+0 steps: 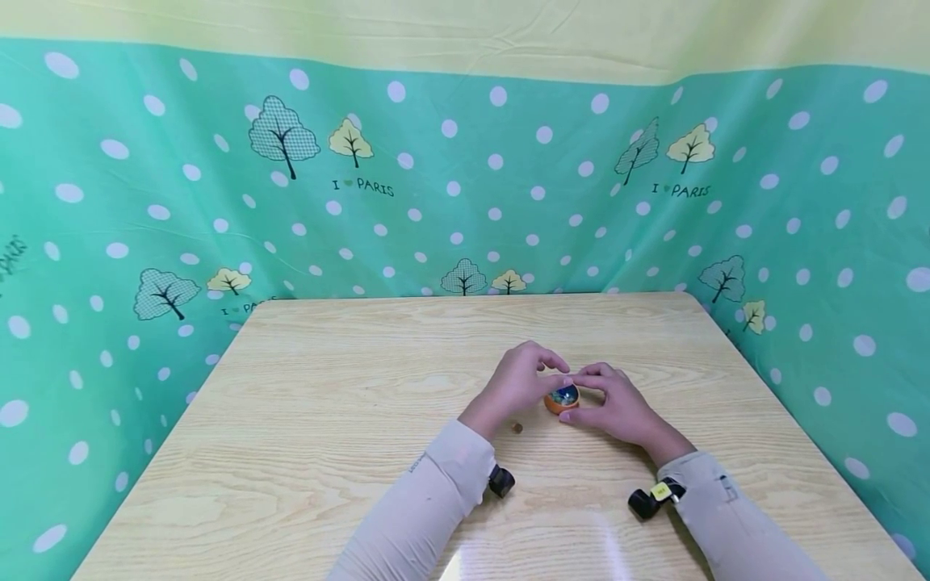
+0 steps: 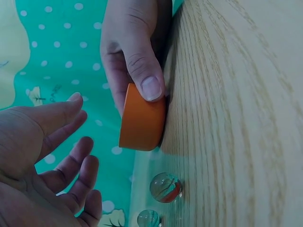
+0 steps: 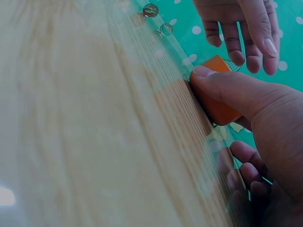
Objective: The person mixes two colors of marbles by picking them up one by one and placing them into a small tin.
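Note:
A small round orange bowl [image 1: 555,408] stands on the table, with shiny dark, blue and greenish things inside that look like glass marbles. My right hand [image 1: 616,406] grips the bowl's side, its thumb [image 2: 150,87] pressed on the outer wall. Just above the bowl, my left hand [image 1: 517,379] hovers with loosely bent fingers and nothing visible between them. In the left wrist view, a clear glass marble [image 2: 165,187] with red streaks lies on the tabletop near the bowl, and a second clear marble [image 2: 148,218] is beside it.
The light wood-grain table [image 1: 349,436] stretches out around both hands. A green dotted curtain [image 1: 450,161] with printed trees hangs behind and at both sides. Small black cameras [image 1: 501,481] are strapped to the wrists.

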A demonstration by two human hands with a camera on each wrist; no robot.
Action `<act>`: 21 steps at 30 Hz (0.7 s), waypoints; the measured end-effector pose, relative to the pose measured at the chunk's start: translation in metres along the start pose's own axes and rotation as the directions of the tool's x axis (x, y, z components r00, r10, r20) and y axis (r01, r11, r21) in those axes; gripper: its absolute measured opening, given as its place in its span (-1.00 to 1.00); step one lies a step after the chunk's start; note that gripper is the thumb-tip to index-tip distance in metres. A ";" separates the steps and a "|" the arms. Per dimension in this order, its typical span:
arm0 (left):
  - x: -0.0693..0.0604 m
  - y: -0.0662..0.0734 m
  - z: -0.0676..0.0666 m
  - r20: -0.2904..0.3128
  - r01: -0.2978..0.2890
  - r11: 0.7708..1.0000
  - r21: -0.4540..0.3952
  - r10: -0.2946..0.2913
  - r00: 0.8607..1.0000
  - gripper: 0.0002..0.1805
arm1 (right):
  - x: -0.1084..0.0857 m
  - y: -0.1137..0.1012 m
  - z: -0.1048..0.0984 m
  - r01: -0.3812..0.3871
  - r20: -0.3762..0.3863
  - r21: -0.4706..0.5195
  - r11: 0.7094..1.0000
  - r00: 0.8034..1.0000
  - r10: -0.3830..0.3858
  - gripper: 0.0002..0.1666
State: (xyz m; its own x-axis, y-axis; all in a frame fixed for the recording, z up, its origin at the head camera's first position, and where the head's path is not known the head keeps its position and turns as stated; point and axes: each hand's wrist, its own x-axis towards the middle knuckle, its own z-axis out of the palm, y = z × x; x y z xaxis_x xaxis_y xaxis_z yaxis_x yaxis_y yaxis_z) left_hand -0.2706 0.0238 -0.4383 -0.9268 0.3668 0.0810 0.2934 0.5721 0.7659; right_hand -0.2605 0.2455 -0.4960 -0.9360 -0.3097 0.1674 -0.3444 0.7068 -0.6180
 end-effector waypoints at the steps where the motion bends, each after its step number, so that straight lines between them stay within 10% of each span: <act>1: 0.000 0.000 0.000 -0.001 0.001 1.000 0.002 -0.001 1.000 -0.93 | 0.000 0.000 0.000 -0.003 0.000 -0.001 1.000 1.000 0.003 -0.16; 21: -0.007 -0.015 -0.017 -0.014 0.028 0.999 0.041 -0.027 1.000 -0.81 | 0.001 0.002 0.000 -0.020 0.022 0.023 1.000 1.000 0.020 -0.22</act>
State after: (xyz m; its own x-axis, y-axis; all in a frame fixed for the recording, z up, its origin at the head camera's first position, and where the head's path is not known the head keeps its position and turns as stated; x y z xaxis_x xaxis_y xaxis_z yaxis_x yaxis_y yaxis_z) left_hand -0.2727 -0.0001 -0.4396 -0.9375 0.3410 0.0687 0.2767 0.6114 0.7414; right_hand -0.2621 0.2471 -0.4968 -0.9407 -0.3099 0.1379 -0.3236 0.6981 -0.6387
